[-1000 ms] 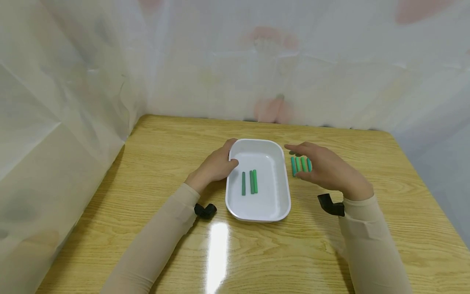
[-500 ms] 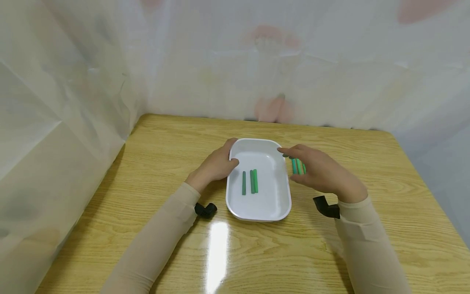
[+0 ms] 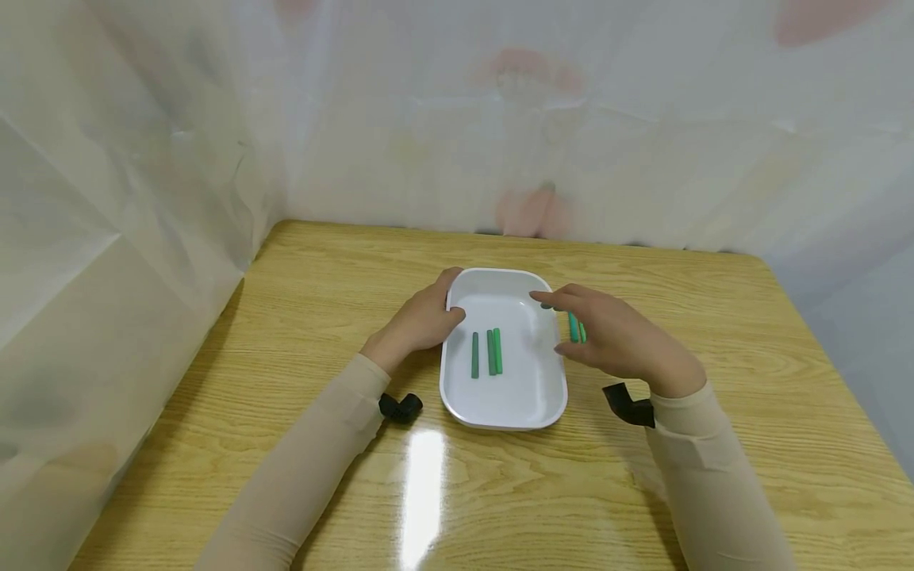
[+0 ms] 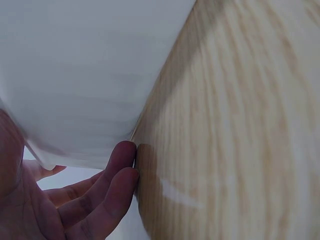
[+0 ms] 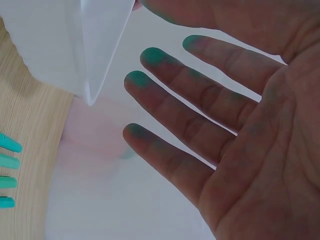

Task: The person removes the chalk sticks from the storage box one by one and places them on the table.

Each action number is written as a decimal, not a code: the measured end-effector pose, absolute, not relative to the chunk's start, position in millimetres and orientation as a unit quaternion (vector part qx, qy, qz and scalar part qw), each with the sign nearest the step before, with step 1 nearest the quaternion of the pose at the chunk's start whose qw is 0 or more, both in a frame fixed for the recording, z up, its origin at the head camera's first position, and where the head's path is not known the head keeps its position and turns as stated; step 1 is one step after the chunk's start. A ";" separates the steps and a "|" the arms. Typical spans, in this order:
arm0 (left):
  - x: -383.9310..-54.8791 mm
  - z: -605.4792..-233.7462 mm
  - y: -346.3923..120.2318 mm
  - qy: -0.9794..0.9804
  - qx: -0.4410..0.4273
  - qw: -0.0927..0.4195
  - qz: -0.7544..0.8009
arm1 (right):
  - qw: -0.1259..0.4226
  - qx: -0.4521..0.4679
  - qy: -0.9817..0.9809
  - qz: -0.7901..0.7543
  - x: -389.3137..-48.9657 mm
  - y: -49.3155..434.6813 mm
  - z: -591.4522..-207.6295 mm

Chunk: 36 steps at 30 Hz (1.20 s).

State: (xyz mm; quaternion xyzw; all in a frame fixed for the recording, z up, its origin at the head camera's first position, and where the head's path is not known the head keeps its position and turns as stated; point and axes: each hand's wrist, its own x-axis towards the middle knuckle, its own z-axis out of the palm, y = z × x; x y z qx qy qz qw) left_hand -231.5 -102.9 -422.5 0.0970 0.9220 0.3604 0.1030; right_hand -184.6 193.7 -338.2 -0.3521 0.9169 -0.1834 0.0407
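A white rectangular tray (image 3: 524, 392) sits mid-table with three green chalk sticks (image 3: 498, 351) lying inside. My left hand (image 3: 417, 319) grips its far left side, thumb over the rim and fingers along the outer wall (image 4: 75, 100). Over the tray's right edge hovers my right hand (image 3: 617, 331), fingers spread and holding nothing. Green dust coats its fingertips (image 5: 137, 79). Several teal and green chalk sticks (image 5: 7, 181) lie side by side on the table right of the tray. In the head view the right hand partly hides these sticks (image 3: 574, 327).
The wood-grain table (image 3: 343, 270) stands against patterned sheeting (image 3: 400, 143) at the back and left. A black wrist mount (image 3: 400, 408) is on the left wrist and another black mount (image 3: 628, 404) on the right.
My right hand has moved left from above the loose chalk sticks to the tray's right rim, covering more of those sticks. The left hand and tray stay nearly still.
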 end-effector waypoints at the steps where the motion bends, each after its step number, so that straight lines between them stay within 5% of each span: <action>1: -231.4 -422.4 -102.8 0.922 0.097 0.103 0.360 | 0.041 -0.351 0.918 -0.182 -184.5 193.3 -338.3; 36: -231.5 -423.8 -103.4 0.921 0.101 0.098 0.362 | 0.059 -0.362 0.911 -0.188 -186.4 178.8 -348.5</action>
